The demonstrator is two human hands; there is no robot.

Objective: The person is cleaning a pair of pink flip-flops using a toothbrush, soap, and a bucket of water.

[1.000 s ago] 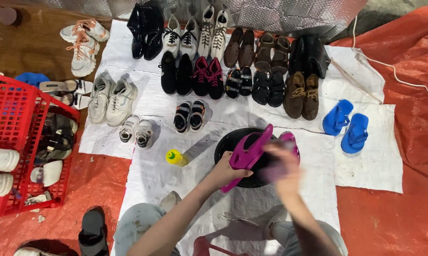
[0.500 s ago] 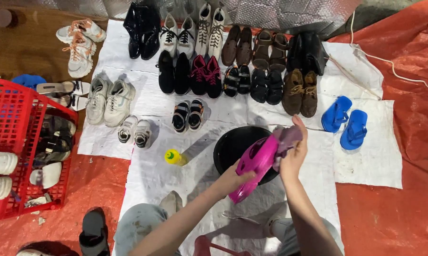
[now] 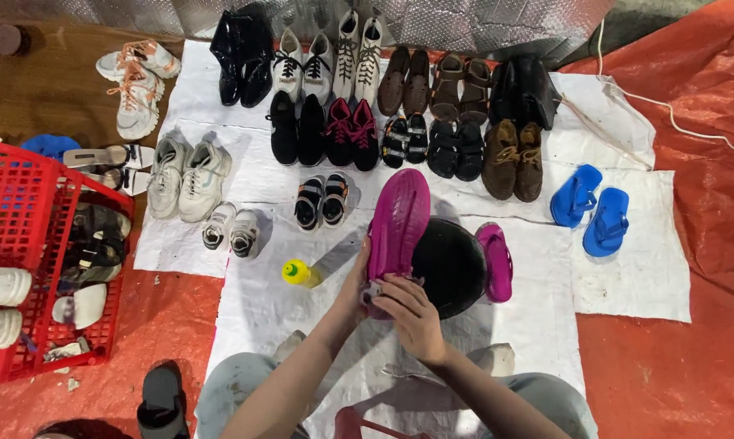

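A magenta sandal [image 3: 396,221] is held sole-up over a black round basin [image 3: 452,268]. My left hand [image 3: 356,284] grips the sandal's near end from the left. My right hand [image 3: 408,313] presses on that same end, fingers curled over it. A second magenta sandal [image 3: 495,262] rests on the basin's right rim. A bottle with a yellow cap [image 3: 312,270] lies on the white sheet [image 3: 627,276] just left of my left hand.
Rows of shoes, boots and sandals [image 3: 383,106] line the sheet beyond the basin. Blue flip-flops [image 3: 590,210] lie at right. A red basket [image 3: 26,268] with shoes stands at left. White sneakers [image 3: 184,175] and small sandals [image 3: 320,201] sit between. Orange tarp surrounds all.
The magenta sandal has been turned sole-up and swung to the left of the basin. My right hand came down from its upper end to its near end, beside my left hand.
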